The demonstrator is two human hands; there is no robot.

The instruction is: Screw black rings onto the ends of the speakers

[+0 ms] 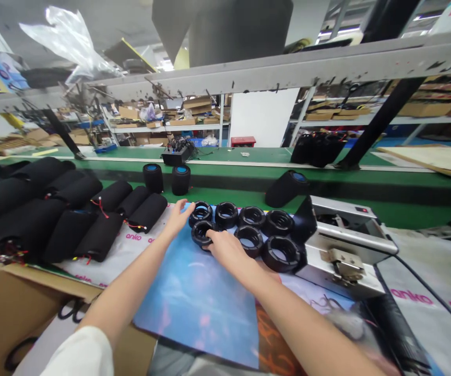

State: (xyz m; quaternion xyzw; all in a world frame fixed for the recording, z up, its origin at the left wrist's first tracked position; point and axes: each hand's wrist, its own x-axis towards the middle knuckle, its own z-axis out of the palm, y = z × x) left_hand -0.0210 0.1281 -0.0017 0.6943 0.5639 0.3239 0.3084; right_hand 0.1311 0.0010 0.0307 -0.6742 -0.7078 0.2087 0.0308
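Several black ring-shaped parts [252, 230] lie in two rows on a blue mat [194, 297]. My right hand [225, 249] rests on the front left ring [202, 232], its fingers curled over the rim. My left hand [178, 216] lies flat on the mat with fingers stretched toward the back left ring [201, 212], just touching it. Left of the hands lie several black fabric-covered cylinders [104, 235] with red wires.
A silver metal machine [343, 245] sits right of the rings. Two upright black cylinders [166, 178] and one tipped cylinder [286, 189] stand on the green conveyor [229, 194]. A cardboard box [10, 308] is at front left. Shelving runs overhead.
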